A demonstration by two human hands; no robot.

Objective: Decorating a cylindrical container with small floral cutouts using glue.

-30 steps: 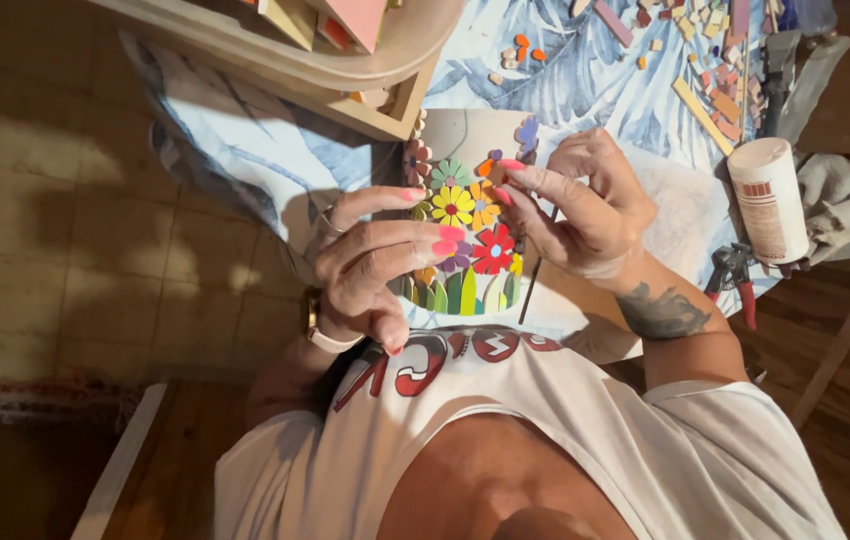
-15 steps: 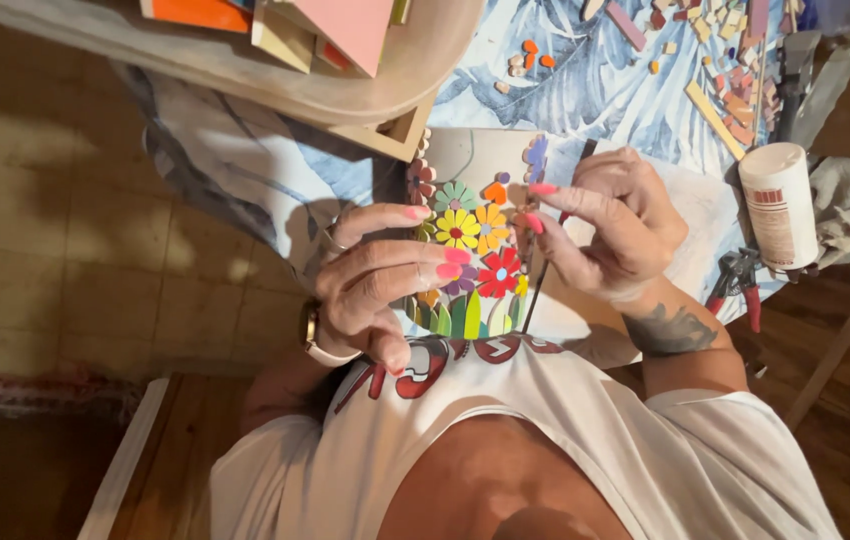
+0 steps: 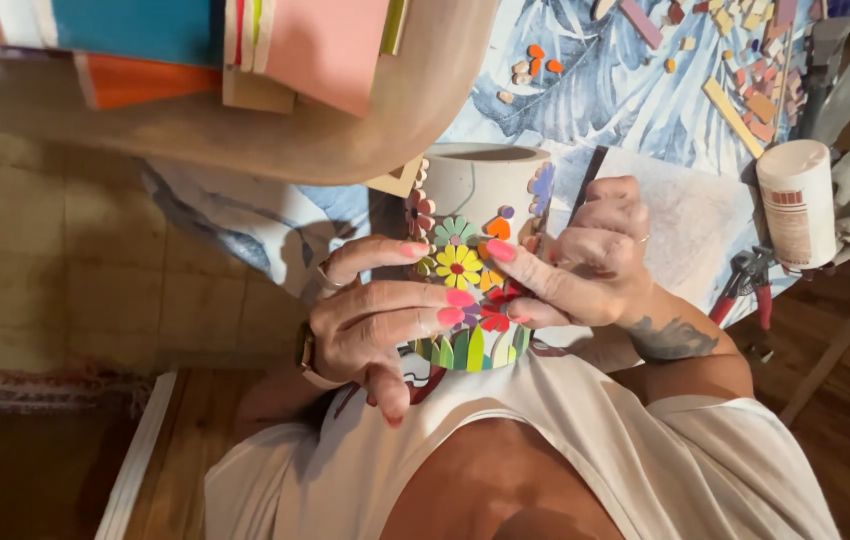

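Pot (image 3: 480,185) rests against our chest at the counter (image 3: 635,110) edge, steadied so its mosaic flowers (image 3: 459,266) face us. Our left hand (image 3: 375,325) cradles its side; our right hand (image 3: 585,265) pinches closed on an orange tile piece (image 3: 498,228), pressing it.

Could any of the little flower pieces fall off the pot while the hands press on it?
Maybe. The pot lies tilted against the person's chest, held only by the left hand and right hand, so it might slip. Fingers pressing on the flower pieces could nudge them crooked. The white bottle stands near the table edge.
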